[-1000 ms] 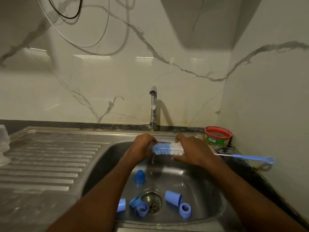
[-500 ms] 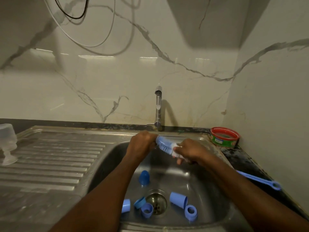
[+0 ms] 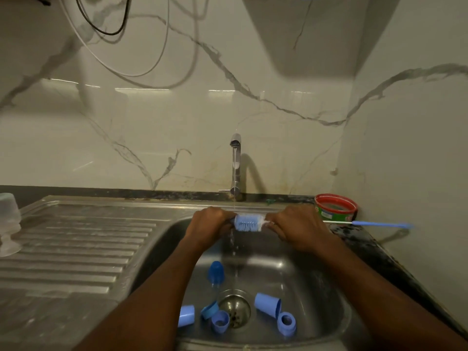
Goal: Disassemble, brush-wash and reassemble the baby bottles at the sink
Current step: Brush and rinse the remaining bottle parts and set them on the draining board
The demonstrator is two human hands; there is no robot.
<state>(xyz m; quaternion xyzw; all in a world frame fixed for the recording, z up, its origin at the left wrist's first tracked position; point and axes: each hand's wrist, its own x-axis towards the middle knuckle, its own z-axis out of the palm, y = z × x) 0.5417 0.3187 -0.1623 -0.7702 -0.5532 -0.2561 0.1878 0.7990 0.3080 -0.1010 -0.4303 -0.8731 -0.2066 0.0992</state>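
Observation:
A blue and white bottle brush [image 3: 247, 223] lies level over the sink basin [image 3: 326, 295], under a thin stream from the tap [image 3: 235, 163]. My left hand [image 3: 209, 224] grips its bristle tip. My right hand [image 3: 295, 228] grips it where bristles meet the wire, and its blue handle [image 3: 379, 224] sticks out to the right. Several blue bottle parts lie on the basin floor: a dark blue cap [image 3: 215, 272], a cup [image 3: 267, 304], a ring [image 3: 286, 323], another ring [image 3: 220, 321] and a cup [image 3: 186, 315].
A ribbed steel drainboard [image 3: 76, 244] stretches left of the basin, with a clear bottle part [image 3: 8, 224] standing at its left edge. A red-rimmed green tub [image 3: 335, 207] sits in the back right corner on the dark counter. The drain [image 3: 234, 310] is in mid basin.
The brush went from level to tilted with its handle low, then back to level under the tap. Both hands stayed on it. Water now runs over the bristles.

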